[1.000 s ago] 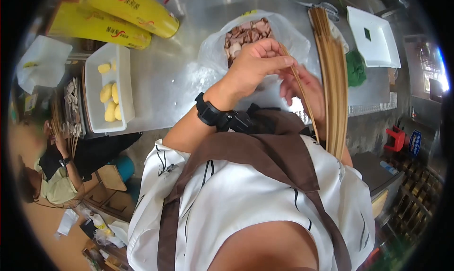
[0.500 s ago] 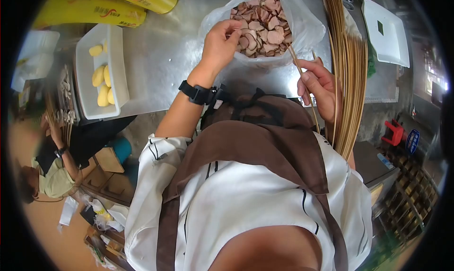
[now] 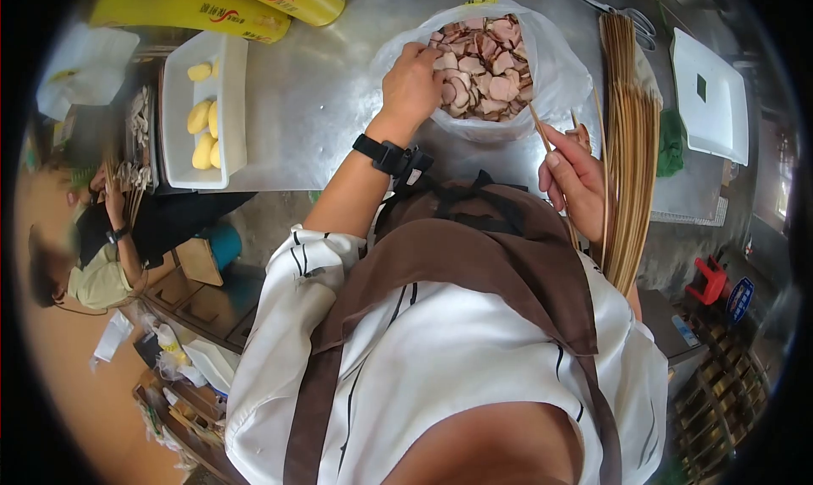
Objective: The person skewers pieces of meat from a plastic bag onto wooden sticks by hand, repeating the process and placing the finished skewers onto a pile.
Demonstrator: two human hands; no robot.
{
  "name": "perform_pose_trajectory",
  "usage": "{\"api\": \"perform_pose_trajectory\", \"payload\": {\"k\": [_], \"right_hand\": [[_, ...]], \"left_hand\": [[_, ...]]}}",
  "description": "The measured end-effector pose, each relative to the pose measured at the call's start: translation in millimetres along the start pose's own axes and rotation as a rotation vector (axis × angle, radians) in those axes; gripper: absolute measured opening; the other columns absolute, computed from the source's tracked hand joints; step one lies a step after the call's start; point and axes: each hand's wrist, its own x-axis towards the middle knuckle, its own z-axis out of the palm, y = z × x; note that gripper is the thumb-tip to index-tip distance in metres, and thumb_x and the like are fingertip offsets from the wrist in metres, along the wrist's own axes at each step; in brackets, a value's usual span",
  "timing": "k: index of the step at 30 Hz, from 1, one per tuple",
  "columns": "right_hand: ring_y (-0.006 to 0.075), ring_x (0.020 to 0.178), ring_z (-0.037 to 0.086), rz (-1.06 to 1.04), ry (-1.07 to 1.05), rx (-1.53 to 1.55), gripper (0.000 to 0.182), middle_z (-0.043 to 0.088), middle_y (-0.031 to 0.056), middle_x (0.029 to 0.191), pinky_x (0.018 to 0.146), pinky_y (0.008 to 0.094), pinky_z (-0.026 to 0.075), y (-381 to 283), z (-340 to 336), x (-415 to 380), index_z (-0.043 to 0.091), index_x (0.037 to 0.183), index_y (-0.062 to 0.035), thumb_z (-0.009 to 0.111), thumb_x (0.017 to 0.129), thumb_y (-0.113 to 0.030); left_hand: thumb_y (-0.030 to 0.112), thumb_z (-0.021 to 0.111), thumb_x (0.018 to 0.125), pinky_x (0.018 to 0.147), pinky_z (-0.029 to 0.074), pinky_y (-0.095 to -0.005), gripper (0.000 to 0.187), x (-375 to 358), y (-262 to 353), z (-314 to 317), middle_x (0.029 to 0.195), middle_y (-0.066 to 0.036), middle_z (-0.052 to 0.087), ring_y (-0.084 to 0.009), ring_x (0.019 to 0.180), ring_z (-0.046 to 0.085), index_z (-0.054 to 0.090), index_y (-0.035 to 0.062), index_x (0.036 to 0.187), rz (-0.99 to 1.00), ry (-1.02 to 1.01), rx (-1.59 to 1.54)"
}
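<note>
Sliced meat with dark edges (image 3: 487, 70) fills a clear plastic bag (image 3: 563, 57) lying open on the metal table. My left hand (image 3: 413, 85) reaches over the bag's left rim, its fingers bent and closed against the slices. Whether a slice is pinched there is hidden by the hand. At the bag's lower right, my right hand (image 3: 576, 176) grips a thin bamboo skewer (image 3: 539, 128), its upper end close to the bag's edge. A thick bundle of bamboo skewers (image 3: 631, 155) stands just right of that hand.
Left on the metal table (image 3: 296, 121) are a white tray (image 3: 235, 112) of yellow potato-like pieces and yellow film rolls (image 3: 190, 7). To the right are scissors (image 3: 639, 28), a white tray (image 3: 720, 108) and a green bag (image 3: 671, 146). A co-worker (image 3: 106, 265) handles skewers at far left.
My left hand has turned from beside the slices to closing its fingers down on them. My right hand still holds the skewer, slightly lower. The whole view has shifted a little.
</note>
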Motion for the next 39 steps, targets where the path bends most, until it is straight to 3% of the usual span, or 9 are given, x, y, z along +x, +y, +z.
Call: {"api": "perform_pose_trajectory", "payload": {"k": [7, 9, 16, 19, 20, 23, 27, 34, 39], "right_hand": [[0.0059, 0.046, 0.040, -0.050, 0.000, 0.072, 0.034, 0.050, 0.0046, 0.066, 0.047, 0.0172, 0.035, -0.6, -13.9, 1.5, 0.041, 0.122, 0.0002, 0.037, 0.094, -0.017], [0.0057, 0.047, 0.041, 0.041, -0.039, 0.131, 0.023, 0.050, 0.0030, 0.064, 0.045, 0.0181, 0.035, -7.0, -16.9, 0.9, 0.046, 0.110, -0.0011, 0.039, 0.093, -0.016], [0.0071, 0.046, 0.043, -0.003, -0.051, 0.122, 0.026, 0.051, 0.0040, 0.064, 0.045, 0.0185, 0.037, -4.9, -24.4, -0.9, 0.048, 0.113, -0.0007, 0.038, 0.093, -0.015], [0.0074, 0.045, 0.043, -0.027, -0.023, 0.107, 0.030, 0.051, 0.0043, 0.064, 0.045, 0.0182, 0.037, -5.4, -24.8, -1.8, 0.045, 0.118, 0.0000, 0.037, 0.093, -0.014], [0.0074, 0.045, 0.043, -0.019, -0.024, 0.105, 0.030, 0.051, 0.0043, 0.064, 0.045, 0.0182, 0.037, -5.2, -23.9, -2.4, 0.045, 0.118, 0.0000, 0.037, 0.093, -0.014], [0.0076, 0.044, 0.041, -0.064, -0.016, 0.078, 0.033, 0.051, 0.0051, 0.063, 0.046, 0.0177, 0.035, -3.5, -23.1, 0.1, 0.039, 0.124, -0.0020, 0.037, 0.093, -0.014], [0.0062, 0.044, 0.041, -0.032, -0.037, 0.101, 0.032, 0.050, 0.0041, 0.063, 0.046, 0.0171, 0.035, -6.8, -20.0, -1.6, 0.042, 0.122, -0.0029, 0.038, 0.093, -0.014], [0.0047, 0.047, 0.039, -0.035, -0.035, 0.068, 0.030, 0.050, 0.0028, 0.066, 0.046, 0.0171, 0.034, -9.8, -16.0, -4.1, 0.045, 0.121, -0.0041, 0.038, 0.093, -0.014], [0.0053, 0.050, 0.041, -0.018, -0.037, 0.158, 0.027, 0.049, 0.0021, 0.065, 0.045, 0.0184, 0.035, -6.3, -16.2, -3.4, 0.045, 0.115, -0.0018, 0.041, 0.091, -0.013]], "left_hand": [[0.013, 0.063, 0.072, 0.070, 0.046, -0.0324, 0.019, 7.9, -1.8, 3.2, 0.101, -0.007, 0.054, -0.0245, 0.081, 0.057, 0.059, 0.0081, 0.090, -0.089, 0.006, -0.086], [0.013, 0.062, 0.071, 0.074, 0.046, -0.0364, 0.014, 9.8, -1.3, -0.8, 0.101, -0.008, 0.054, -0.0285, 0.092, 0.055, 0.059, 0.0083, 0.084, -0.134, -0.055, -0.104], [0.010, 0.064, 0.073, 0.070, 0.045, -0.0353, 0.013, 8.5, -1.9, -1.5, 0.083, -0.008, 0.058, -0.0258, 0.083, 0.056, 0.055, 0.0067, 0.082, -0.015, 0.094, -0.246], [0.014, 0.060, 0.082, 0.072, 0.049, -0.0289, 0.015, 6.2, 9.4, -10.5, 0.089, -0.009, 0.061, -0.0169, 0.085, 0.060, 0.054, 0.0014, 0.087, -0.176, 0.087, -0.781], [0.014, 0.060, 0.082, 0.072, 0.049, -0.0289, 0.015, 7.5, 16.0, -17.2, 0.089, -0.009, 0.061, -0.0169, 0.085, 0.060, 0.054, 0.0014, 0.087, -0.183, 0.084, -0.785], [0.008, 0.055, 0.085, 0.069, 0.054, -0.0286, 0.016, 9.2, 41.7, -38.3, 0.092, -0.009, 0.059, -0.0181, 0.084, 0.060, 0.054, -0.0023, 0.098, -0.299, -0.058, -1.344], [0.009, 0.057, 0.085, 0.073, 0.054, -0.0338, 0.022, 7.4, 56.6, -34.5, 0.095, -0.011, 0.060, -0.0212, 0.083, 0.062, 0.052, -0.0004, 0.104, -0.324, -0.140, -1.517], [0.006, 0.057, 0.084, 0.072, 0.055, -0.0329, 0.016, -2.5, 85.5, -30.4, 0.096, -0.010, 0.060, -0.0206, 0.085, 0.062, 0.054, -0.0003, 0.099, -0.367, -0.249, -1.535], [0.009, 0.055, 0.086, 0.071, 0.055, -0.0315, 0.023, -6.5, 103.6, -32.5, 0.096, -0.011, 0.060, -0.0198, 0.087, 0.061, 0.051, -0.0001, 0.107, -0.372, -0.313, -1.488]]}}
